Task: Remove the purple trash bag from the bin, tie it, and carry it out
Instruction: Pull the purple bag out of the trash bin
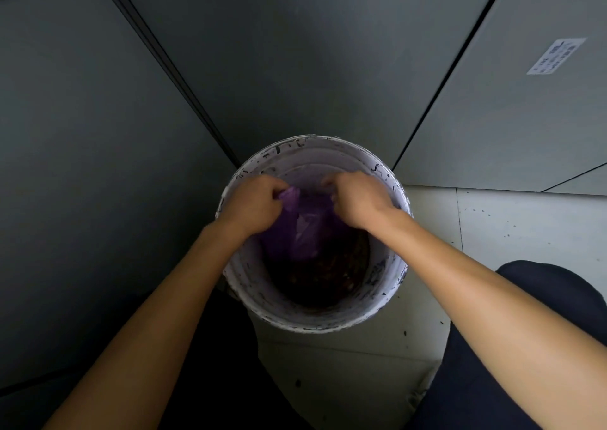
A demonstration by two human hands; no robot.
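A round white bin (328,323), scuffed with black marks, stands on the floor right below me. Inside it hangs the purple trash bag (303,229), bunched together above a dark, dirty bin bottom. My left hand (254,204) grips the bag's top edge on the left. My right hand (356,198) grips the top edge on the right. Both fists are closed over the bin's mouth with the plastic stretched between them. The bag's lower part is in shadow.
Grey wall panels (295,52) meet in a corner just behind the bin. A white label (555,56) is stuck on the right panel. Pale speckled floor tiles (509,226) lie to the right. My dark trouser legs (512,380) flank the bin.
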